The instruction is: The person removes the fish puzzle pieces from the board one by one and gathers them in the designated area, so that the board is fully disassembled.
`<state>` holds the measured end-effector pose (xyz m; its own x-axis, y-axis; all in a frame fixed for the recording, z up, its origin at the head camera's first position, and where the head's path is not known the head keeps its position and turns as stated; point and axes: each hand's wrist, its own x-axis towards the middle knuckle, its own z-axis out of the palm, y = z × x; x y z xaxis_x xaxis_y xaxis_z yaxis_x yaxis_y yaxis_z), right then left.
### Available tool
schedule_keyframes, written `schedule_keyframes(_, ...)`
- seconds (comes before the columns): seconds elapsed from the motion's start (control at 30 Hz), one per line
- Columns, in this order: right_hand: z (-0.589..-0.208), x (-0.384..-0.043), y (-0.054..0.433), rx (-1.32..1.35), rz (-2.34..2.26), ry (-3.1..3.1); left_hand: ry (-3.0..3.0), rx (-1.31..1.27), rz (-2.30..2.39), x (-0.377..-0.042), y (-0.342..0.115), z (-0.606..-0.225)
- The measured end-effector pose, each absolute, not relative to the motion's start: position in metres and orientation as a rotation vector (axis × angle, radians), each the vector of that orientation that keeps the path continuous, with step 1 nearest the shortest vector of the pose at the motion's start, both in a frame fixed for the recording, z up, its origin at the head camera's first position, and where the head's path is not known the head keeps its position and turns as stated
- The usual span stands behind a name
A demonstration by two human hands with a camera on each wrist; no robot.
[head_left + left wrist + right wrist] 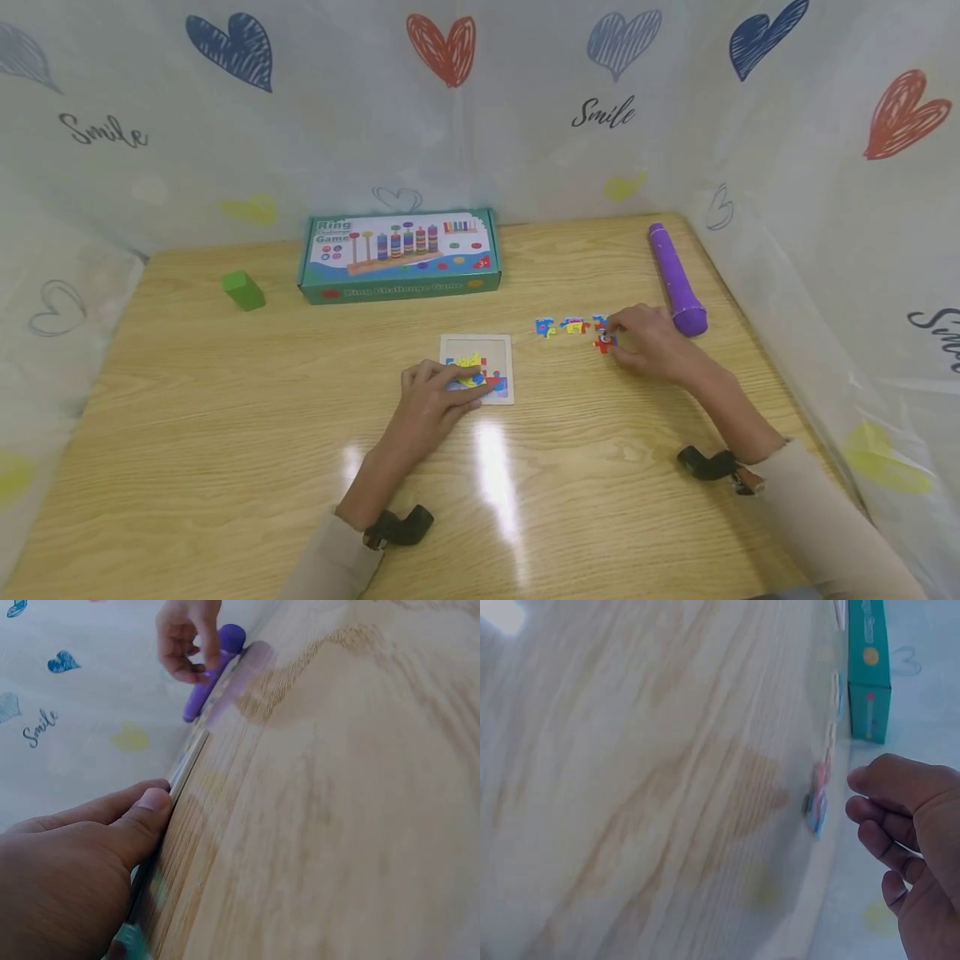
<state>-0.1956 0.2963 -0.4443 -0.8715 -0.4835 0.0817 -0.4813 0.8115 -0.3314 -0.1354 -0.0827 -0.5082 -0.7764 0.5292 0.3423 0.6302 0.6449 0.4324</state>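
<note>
My left hand (435,404) rests on a small square puzzle tray (512,367) with a pale rim, its fingers and thumb reaching over fitted yellow, red and blue pieces and partly hiding them. In the left wrist view, the left hand (82,855) lies along the tray's edge. To the right, my right hand (648,346) hovers at a red puzzle piece (602,343). The right wrist view shows the right hand (922,817) with fingers loosely bent and apart from a blurred red and blue piece (817,796). A blue piece (543,326) and a yellow piece (575,326) lie beside it.
A green Ring Challenge Game box (401,292) lies at the back of the wooden table (262,433). Left of it is a green block (243,290). A purple toy microphone (677,279) lies at the back right, close to the right hand. White printed sheeting (517,133) surrounds the table.
</note>
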Motion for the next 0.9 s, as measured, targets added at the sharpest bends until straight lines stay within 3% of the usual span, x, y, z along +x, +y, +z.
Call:
schedule_keyframes(0.53, -0.443, -0.182, 0.21, -1.099, -0.787, 2.828, -2.523, -0.904, -0.883, -0.126, -0.074, -0.51)
schedule_keyframes(0.9, -0.447, -0.182, 0.159, -1.052, -0.816, 2.797, -2.536, -0.882, -0.782, -0.125, -0.07, -0.504)
